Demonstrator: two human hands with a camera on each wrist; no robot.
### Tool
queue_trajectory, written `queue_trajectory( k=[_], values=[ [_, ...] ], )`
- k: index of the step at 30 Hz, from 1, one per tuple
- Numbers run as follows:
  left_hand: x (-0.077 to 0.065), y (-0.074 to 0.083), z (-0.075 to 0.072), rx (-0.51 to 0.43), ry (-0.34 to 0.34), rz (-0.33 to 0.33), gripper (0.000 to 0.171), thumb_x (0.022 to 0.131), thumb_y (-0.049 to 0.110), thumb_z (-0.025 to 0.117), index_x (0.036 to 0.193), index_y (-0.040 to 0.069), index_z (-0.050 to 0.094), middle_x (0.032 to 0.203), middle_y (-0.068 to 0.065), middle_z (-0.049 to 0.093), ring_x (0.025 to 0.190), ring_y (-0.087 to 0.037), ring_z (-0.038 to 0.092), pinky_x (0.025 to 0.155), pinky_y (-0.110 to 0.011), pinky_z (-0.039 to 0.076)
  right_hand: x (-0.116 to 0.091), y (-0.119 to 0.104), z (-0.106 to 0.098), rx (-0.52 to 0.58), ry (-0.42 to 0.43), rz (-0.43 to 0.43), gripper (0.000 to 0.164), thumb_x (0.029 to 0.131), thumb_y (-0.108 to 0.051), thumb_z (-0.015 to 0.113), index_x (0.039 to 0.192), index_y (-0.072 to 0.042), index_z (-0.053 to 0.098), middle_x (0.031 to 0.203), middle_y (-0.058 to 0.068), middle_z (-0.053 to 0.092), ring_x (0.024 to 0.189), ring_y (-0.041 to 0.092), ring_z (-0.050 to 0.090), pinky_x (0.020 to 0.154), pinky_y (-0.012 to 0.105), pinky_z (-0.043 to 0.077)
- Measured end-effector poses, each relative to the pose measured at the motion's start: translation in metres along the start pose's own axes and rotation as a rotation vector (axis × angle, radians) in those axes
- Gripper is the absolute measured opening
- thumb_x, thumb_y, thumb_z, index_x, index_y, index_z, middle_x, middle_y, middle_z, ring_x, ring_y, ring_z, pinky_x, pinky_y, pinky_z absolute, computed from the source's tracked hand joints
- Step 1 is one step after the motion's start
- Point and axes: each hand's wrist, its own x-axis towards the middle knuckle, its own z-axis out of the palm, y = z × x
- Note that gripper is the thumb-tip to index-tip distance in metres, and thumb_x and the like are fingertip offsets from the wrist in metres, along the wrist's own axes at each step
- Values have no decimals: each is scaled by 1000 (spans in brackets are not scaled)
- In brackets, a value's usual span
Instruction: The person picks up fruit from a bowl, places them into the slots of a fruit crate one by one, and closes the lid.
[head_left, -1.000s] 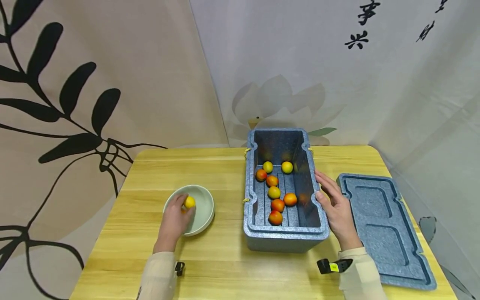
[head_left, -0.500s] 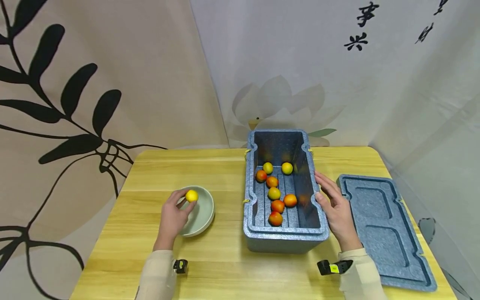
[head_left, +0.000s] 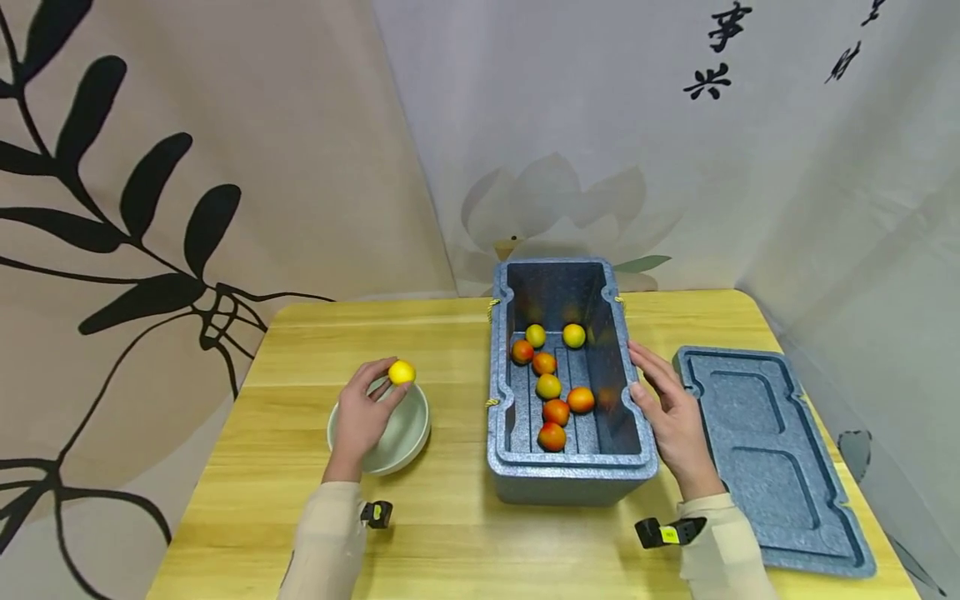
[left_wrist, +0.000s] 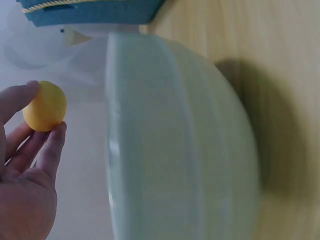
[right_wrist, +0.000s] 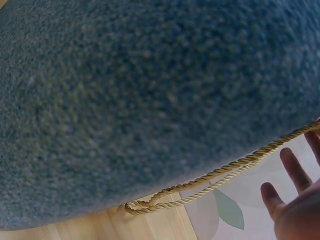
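My left hand (head_left: 365, 412) pinches a small round yellow fruit (head_left: 402, 372) between thumb and fingertips, above the far side of a pale green bowl (head_left: 408, 433). In the left wrist view the fruit (left_wrist: 46, 106) is held clear of the bowl's outer wall (left_wrist: 165, 140). The hand hides part of the bowl's inside. My right hand (head_left: 671, 421) rests against the right side of a blue-grey foam box (head_left: 570, 483), its thumb at the rim and fingers extended. Several yellow and orange-red fruits (head_left: 548, 386) lie on the box's floor. A yellow rope (right_wrist: 215, 177) runs along the box's side.
The box's foam lid (head_left: 780, 467) lies to the right of the box on the wooden table (head_left: 450, 542). Behind the table hangs a printed cloth (head_left: 315, 167). Wooden tabletop separates the bowl from the box.
My left hand has lifted the yellow fruit up out of the bowl and moved slightly right and away from me. The right hand stays at the box's side.
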Motion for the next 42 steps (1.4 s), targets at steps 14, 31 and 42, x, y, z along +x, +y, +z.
queue_trajectory(
  k=[14,31,42],
  values=[
    [23,35,25,-247,-24,-61,43,85,-1,75,125,-7,60,126,-20,56,118,-30,54,92,-25,51,-3,2,-2,-26,-3,18,40,96,14,50,136,14,48,144,30,41,136,18,38,109,25,33],
    [40,61,49,-335,25,-18,39,85,-3,75,122,-5,62,122,-15,59,111,-25,59,91,-29,53,-2,7,-3,-18,-8,5,40,96,13,50,136,13,49,145,27,41,136,18,38,110,27,33],
    [52,77,63,-422,34,181,44,83,-10,73,125,-10,59,124,-23,57,112,-30,58,92,-35,53,-4,28,-6,-9,-1,-1,43,96,11,53,139,3,52,147,18,44,136,20,37,109,25,32]
  ],
)
